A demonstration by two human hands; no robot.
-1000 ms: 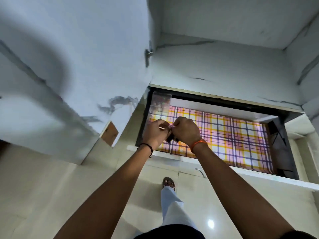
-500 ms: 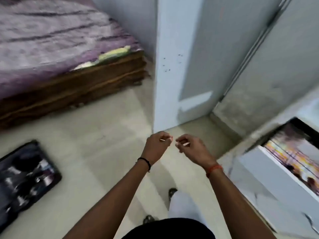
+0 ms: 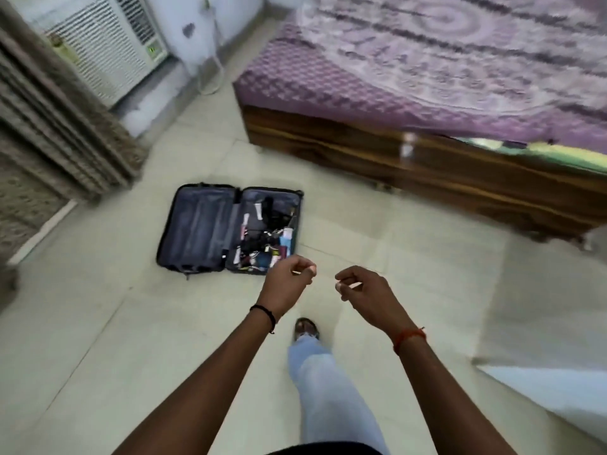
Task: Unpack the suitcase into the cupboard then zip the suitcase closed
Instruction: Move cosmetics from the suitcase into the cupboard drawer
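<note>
A second ago both hands were pressed together at the drawer with the checked lining; half a second ago the view was swinging away from it. Now the view faces the room, and the suitcase (image 3: pixel 230 229) lies open on the floor (image 3: pixel 98 323) at about eleven o'clock from the hands. That reads as one item delivered and a walk back for the next, so the unpacking is only partly done.

The case's left half looks empty, while the right half holds a jumble of small things, too blurred to name. Zipping is a long way off.

The left hand (image 3: pixel 289 284) hangs over the near right corner of the case in view, fingers loosely curled, thumb near the forefinger, gripping nothing I can make out. The right hand (image 3: pixel 364 290), at three o'clock from it and well apart, is likewise loosely curled and seems empty. A bed (image 3: pixel 427 77) fills the one o'clock side.
</note>
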